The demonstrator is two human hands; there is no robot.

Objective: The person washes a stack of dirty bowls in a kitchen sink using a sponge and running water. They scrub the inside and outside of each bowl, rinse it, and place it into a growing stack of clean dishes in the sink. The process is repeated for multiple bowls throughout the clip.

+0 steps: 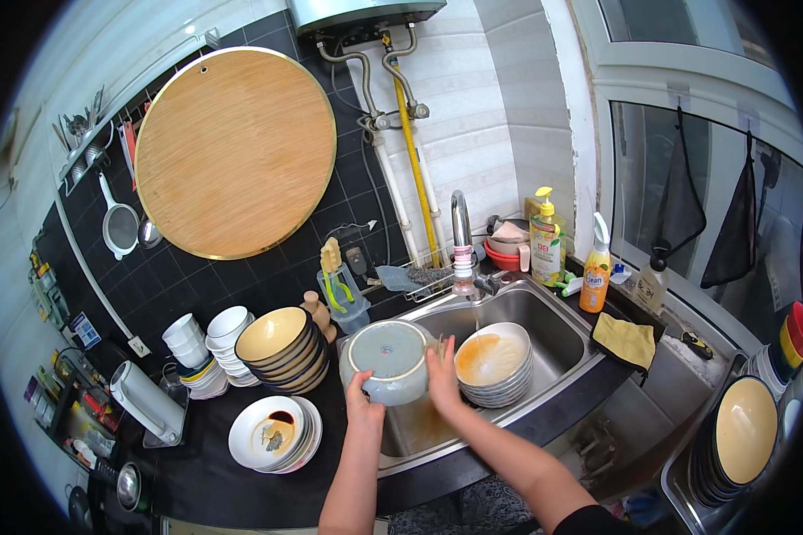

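Tipped over the left side of the steel sink [559, 396] is a large pale grey bowl [389, 349], its ringed base facing up at me. My left hand [364, 402] grips its near rim side, thumb on the base. My right hand [444, 378] is at its right side, the fingers partly hidden behind it. Brownish liquid shows in the basin beneath the bowl. Just right of my right hand, a stack of bowls [494, 361] sits in the sink, the top one holding whitish and orange-stained water. A thin stream runs into it from the chrome faucet [462, 221].
On the black counter at left stand stacked plates [268, 435], cream bowls [274, 341], white dishes [231, 334] and a white kettle [146, 401]. A pump bottle [547, 241], an orange spray bottle [595, 277] and a yellow cloth [623, 340] line the sink's far right. More bowls [743, 428] stand lower right.
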